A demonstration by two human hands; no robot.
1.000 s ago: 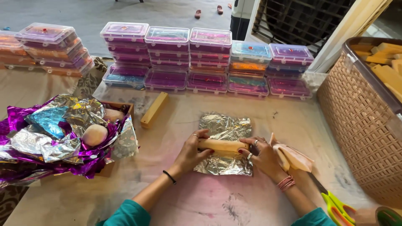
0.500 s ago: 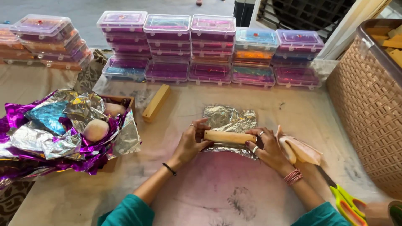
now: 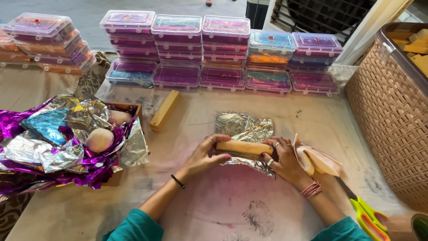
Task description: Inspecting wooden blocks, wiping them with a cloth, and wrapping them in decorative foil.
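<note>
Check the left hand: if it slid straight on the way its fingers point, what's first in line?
The left hand points right, along the wooden block it holds on the silver foil sheet. Straight on, it would likely meet the right hand at the block's other end; depth looks about level.

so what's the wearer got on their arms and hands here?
Teal sleeves end above both forearms. The left hand has a ring, with a thin black band at its wrist. The right hand has two silver rings and stacked pink bangles at the wrist. No gloves.
</note>
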